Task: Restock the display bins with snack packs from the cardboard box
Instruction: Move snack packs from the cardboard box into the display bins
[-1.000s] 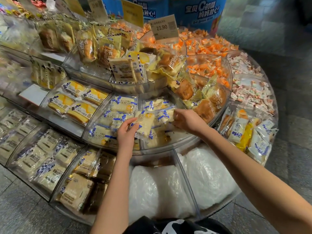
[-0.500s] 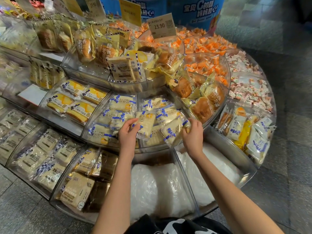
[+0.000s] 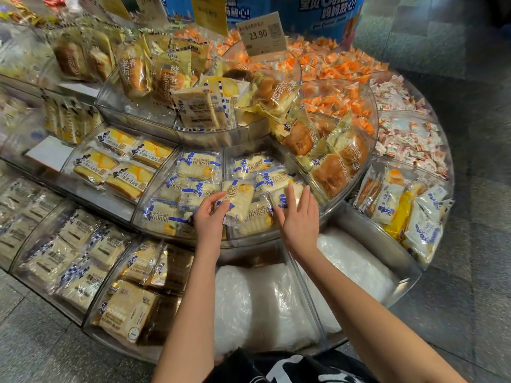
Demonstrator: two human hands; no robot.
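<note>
Snack pack leans in the display bin at twelve o'clock; your left hand pinches its left edge; your right hand lies straight-fingered on neighbouring packs at one o'clock; light, slippery, squashable, I'd judge; grip the sealed edges.

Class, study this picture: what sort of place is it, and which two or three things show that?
Most likely a shop's self-service snack display. A price card reading 23.90 stands over tiered clear bins filled with wrapped snack packs, and behind them lie heaps of orange-wrapped sweets.
</note>
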